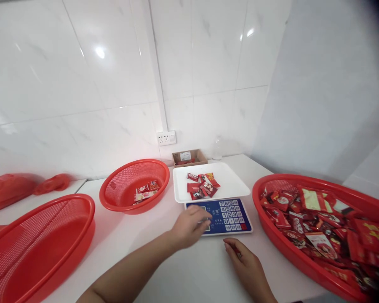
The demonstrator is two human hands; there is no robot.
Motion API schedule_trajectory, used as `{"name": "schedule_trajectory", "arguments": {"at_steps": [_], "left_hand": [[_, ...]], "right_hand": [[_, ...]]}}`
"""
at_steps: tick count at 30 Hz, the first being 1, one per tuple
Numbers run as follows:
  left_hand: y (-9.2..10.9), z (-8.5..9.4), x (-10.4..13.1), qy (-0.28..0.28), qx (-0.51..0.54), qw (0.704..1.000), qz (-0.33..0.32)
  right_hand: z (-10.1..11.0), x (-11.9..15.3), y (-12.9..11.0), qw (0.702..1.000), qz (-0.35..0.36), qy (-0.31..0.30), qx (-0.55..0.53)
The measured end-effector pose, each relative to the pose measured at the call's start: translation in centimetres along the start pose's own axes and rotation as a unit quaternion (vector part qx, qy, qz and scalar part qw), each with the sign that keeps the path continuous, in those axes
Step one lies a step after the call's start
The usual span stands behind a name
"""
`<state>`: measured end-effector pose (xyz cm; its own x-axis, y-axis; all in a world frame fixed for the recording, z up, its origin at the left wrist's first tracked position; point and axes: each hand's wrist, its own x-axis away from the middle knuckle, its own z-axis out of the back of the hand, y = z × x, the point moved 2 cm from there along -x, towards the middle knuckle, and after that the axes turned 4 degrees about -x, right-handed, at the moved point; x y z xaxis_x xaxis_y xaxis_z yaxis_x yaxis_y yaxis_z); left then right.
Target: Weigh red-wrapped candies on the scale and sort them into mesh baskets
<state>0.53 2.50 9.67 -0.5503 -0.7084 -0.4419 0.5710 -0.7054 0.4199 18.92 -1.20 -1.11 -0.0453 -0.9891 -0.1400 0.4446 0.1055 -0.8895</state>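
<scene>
Head view: red packets (209, 189) on a white tray (232, 185)

Left hand (189, 226) curled over blue panel (217, 227), grip unclear; right hand (246, 266) pinching red item (237, 252)

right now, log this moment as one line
left hand over weighing scale | right hand holding small red packet | white tray bearing snack packets | rightmost red basket heaped
</scene>
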Motion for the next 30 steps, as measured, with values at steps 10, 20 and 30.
{"name": "schedule_trajectory", "arguments": {"at_steps": [10, 20, 30], "left_hand": [[-5.4, 1.0, -6.1, -0.159, -0.159, 0.957, 0.183], [-6.7, -0.1, -11.2, -0.185, -0.187, 0.949, 0.173], [-6.8, -2.7, -13.4, -0.134, -0.215, 0.947, 0.199]], "right_hand": [[0.3, 0.2, -0.3, 1.0, 0.006, -0.015, -0.021], [0.3, 0.0, 0.4, 0.998, 0.022, -0.037, -0.054], [-0.5, 0.3, 0.3, 0.994, 0.015, 0.036, -0.097]]}}
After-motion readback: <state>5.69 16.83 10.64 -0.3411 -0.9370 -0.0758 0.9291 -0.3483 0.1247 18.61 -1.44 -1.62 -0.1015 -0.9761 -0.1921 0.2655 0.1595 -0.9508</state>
